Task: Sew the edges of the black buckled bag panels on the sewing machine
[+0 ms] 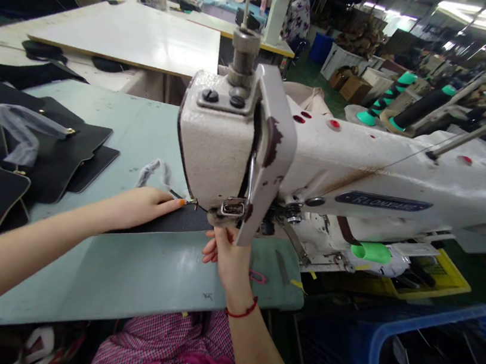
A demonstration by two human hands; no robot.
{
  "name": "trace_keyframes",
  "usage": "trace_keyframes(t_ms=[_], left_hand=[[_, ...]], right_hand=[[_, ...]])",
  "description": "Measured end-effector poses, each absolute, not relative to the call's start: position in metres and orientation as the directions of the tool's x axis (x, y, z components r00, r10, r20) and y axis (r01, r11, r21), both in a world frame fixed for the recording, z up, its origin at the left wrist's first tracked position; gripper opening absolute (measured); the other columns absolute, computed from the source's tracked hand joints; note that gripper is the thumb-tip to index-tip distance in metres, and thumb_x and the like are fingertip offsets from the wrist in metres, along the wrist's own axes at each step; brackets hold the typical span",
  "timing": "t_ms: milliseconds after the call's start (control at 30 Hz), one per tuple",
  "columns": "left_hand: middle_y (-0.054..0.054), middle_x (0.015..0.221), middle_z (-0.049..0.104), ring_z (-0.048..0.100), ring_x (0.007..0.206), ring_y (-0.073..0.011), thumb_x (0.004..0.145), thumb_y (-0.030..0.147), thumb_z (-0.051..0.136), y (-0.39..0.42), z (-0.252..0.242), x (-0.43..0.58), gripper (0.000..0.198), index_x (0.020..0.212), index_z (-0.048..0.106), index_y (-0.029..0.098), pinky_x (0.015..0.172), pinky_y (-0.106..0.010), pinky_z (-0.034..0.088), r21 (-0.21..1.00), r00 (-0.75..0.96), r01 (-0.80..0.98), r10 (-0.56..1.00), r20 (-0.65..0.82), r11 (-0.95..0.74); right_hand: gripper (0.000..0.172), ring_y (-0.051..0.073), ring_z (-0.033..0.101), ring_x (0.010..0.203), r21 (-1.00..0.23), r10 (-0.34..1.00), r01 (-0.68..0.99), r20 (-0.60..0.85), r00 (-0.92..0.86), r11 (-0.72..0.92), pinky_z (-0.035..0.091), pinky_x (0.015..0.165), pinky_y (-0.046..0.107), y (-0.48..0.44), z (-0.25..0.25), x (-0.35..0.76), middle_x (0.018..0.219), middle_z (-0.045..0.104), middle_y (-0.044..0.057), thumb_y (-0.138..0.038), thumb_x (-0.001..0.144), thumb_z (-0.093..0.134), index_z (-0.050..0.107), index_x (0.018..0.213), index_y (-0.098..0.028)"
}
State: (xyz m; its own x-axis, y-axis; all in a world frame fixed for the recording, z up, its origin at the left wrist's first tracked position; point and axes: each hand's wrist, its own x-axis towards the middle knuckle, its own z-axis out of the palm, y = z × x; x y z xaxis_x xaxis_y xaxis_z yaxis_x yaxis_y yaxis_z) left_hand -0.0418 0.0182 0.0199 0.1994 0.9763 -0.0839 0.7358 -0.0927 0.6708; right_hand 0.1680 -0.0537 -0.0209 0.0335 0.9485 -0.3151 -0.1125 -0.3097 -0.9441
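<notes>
A black leather-like panel (174,220) lies on the machine bed, its right end under the head of a white sewing machine (216,142). My left hand (146,207) rests flat on the panel, fingers stretched toward a small metal zipper end (192,202) at its far edge. Behind that hand a clear plastic-wrapped strip (156,173) sticks up. Close to the needle area, my right hand (230,258) has its fingers curled in at the panel's near right corner. The machine head hides its upper fingertips, so what they pinch cannot be made out.
Several black panels with zippers (57,150) are stacked at left. Thread cones (385,99) stand behind the machine arm. A blue basket (382,346) holding black pieces is at lower right, near a yellow crate (447,274). A pink clip-like item (257,277) lies beside my right wrist.
</notes>
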Motion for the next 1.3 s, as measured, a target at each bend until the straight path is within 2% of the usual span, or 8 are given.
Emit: trace_keyframes(t_ms=[67,133,233,300,400,800,1033,1300], left_hand=[[-0.008,0.087,0.071,0.062,0.082,-0.0236,0.086,0.037,0.056,-0.021,0.021,-0.042,0.024,0.082,0.069,0.017,0.079,-0.032,0.045,0.638,0.289,0.727,0.956,0.052,-0.254],[-0.006,0.077,0.064,0.058,0.076,-0.0206,0.089,0.036,0.053,-0.061,0.011,-0.029,0.026,0.071,0.062,0.02,0.073,-0.029,0.044,0.77,0.251,0.573,0.955,0.161,-0.28],[-0.001,0.064,0.052,0.046,0.056,-0.0145,0.086,0.045,0.058,-0.096,-0.02,0.006,0.03,0.07,0.062,0.02,0.054,-0.025,0.038,0.976,0.176,0.211,0.981,-0.085,0.047],[0.003,0.06,0.045,0.037,0.05,-0.0112,0.082,0.051,0.062,-0.094,-0.04,0.029,0.033,0.087,0.066,0.019,0.047,-0.022,0.03,0.955,0.132,-0.1,0.955,-0.265,0.279],[0.004,0.056,0.043,0.036,0.051,-0.0099,0.073,0.056,0.07,-0.07,-0.052,0.051,0.044,0.079,0.067,0.012,0.049,-0.022,0.031,0.851,0.112,-0.38,0.931,-0.346,0.362],[-0.002,0.059,0.059,0.049,0.057,-0.0138,0.067,0.049,0.074,-0.039,-0.045,0.055,0.038,0.062,0.064,0.013,0.055,-0.025,0.04,0.917,-0.033,-0.184,0.931,-0.365,0.353],[0.007,0.046,0.034,0.027,0.047,-0.0088,0.065,0.054,0.073,-0.038,-0.041,0.062,0.048,0.05,0.043,0.019,0.046,-0.024,0.023,0.896,-0.043,-0.245,0.919,-0.391,0.37],[0.007,0.047,0.034,0.025,0.047,-0.0082,0.065,0.044,0.07,-0.033,-0.042,0.063,0.04,0.047,0.046,0.019,0.047,-0.024,0.023,0.874,-0.014,-0.288,0.911,-0.413,0.392]], right_hand=[[0.045,0.008,0.054,0.035,-0.947,0.951,-0.116,-0.305,0.04,-0.299,0.035,0.036,0.015,-0.054,-0.021,0.168,0.047,0.059,0.0,-0.051,0.087,0.052,0.064,0.071,-0.012],[0.044,0.008,0.055,0.036,-0.951,0.957,-0.125,-0.289,0.038,-0.282,0.035,0.037,0.014,-0.054,-0.021,0.17,0.048,0.059,0.0,-0.051,0.087,0.052,0.064,0.071,-0.012],[0.045,0.008,0.056,0.038,-0.954,0.964,-0.145,-0.266,-0.009,-0.264,0.038,0.039,0.014,-0.056,-0.024,0.173,0.051,0.061,0.0,-0.053,0.088,0.052,0.065,0.076,-0.012],[0.046,0.008,0.056,0.039,-0.958,0.968,-0.135,-0.249,-0.037,-0.252,0.04,0.041,0.015,-0.057,-0.025,0.175,0.054,0.062,0.001,-0.056,0.088,0.052,0.065,0.079,-0.013],[0.049,0.007,0.055,0.039,-0.973,0.976,-0.081,-0.213,-0.034,-0.215,0.042,0.042,0.016,-0.058,-0.026,0.176,0.054,0.062,0.001,-0.059,0.089,0.049,0.063,0.077,-0.013],[0.049,0.008,0.053,0.037,-0.98,0.982,-0.064,-0.191,0.015,-0.189,0.04,0.039,0.017,-0.059,-0.029,0.174,0.049,0.057,-0.001,-0.058,0.089,0.05,0.061,0.072,-0.014],[0.052,0.007,0.053,0.038,-0.953,0.96,-0.123,-0.269,-0.071,-0.276,0.038,0.04,0.016,-0.084,-0.039,0.183,0.051,0.059,0.0,-0.062,0.087,0.051,0.062,0.073,-0.012],[0.055,0.007,0.052,0.037,-0.934,0.937,-0.132,-0.309,-0.162,-0.331,0.037,0.039,0.015,-0.103,-0.042,0.181,0.05,0.058,0.0,-0.064,0.085,0.051,0.063,0.072,-0.012]])
